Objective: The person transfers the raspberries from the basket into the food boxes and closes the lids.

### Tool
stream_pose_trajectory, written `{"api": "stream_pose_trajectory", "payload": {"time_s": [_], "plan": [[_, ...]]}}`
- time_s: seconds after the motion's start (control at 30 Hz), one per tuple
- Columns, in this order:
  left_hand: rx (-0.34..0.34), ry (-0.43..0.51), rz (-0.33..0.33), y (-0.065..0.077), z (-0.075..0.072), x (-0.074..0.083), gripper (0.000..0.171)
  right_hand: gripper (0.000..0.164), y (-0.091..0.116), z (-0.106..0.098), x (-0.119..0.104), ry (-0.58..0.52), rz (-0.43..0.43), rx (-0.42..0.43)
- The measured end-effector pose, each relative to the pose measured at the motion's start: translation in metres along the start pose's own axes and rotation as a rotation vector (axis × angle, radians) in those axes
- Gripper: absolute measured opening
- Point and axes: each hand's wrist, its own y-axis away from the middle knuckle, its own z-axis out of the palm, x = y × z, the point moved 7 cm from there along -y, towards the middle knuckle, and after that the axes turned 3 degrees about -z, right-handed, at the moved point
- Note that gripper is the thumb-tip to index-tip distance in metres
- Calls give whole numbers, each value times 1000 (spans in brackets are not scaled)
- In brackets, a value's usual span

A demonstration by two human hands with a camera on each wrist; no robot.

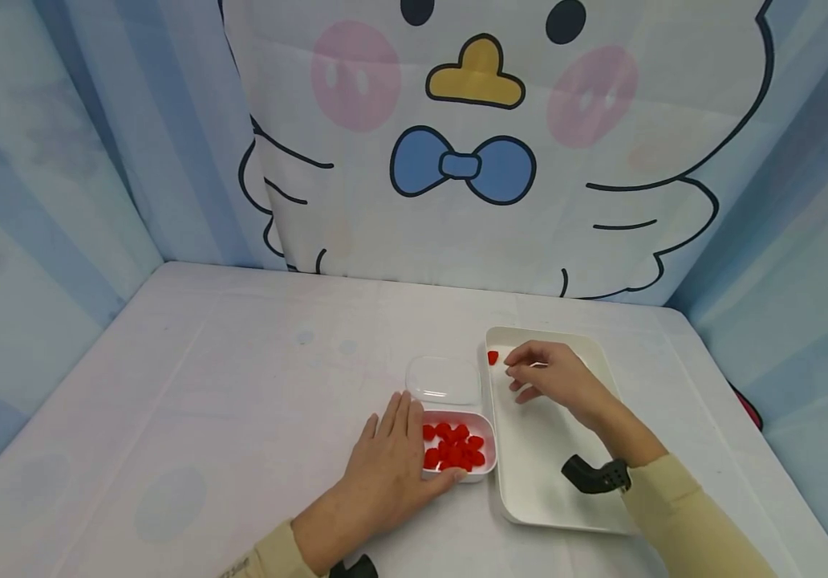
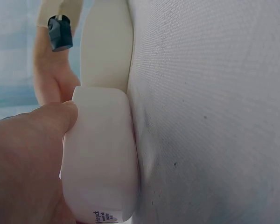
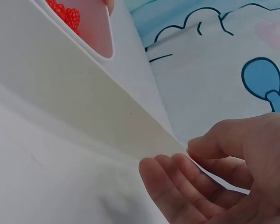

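A small pinkish-white box with several red raspberries in it stands on the table. My left hand rests against it, straight fingers along its left side and thumb at the near rim; the left wrist view shows the thumb at the rim. To the right, my right hand hovers over the far part of a white tray, fingers loosely bent and nothing between them. One raspberry lies in the tray's far left corner, just left of those fingertips; the hand hides it in the right wrist view.
Behind the box lies a clear plastic lid. The tray stands directly beside the box, its raised wall between them. A white cloth covers the table. Printed curtains enclose the back and sides.
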Motion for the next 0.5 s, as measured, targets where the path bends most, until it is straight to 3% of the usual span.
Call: {"api": "stream_pose_trajectory", "payload": {"time_s": [0.5], "plan": [[-10, 14, -7, 0, 0, -2, 104, 32, -18, -5, 22, 10, 97, 64]]}}
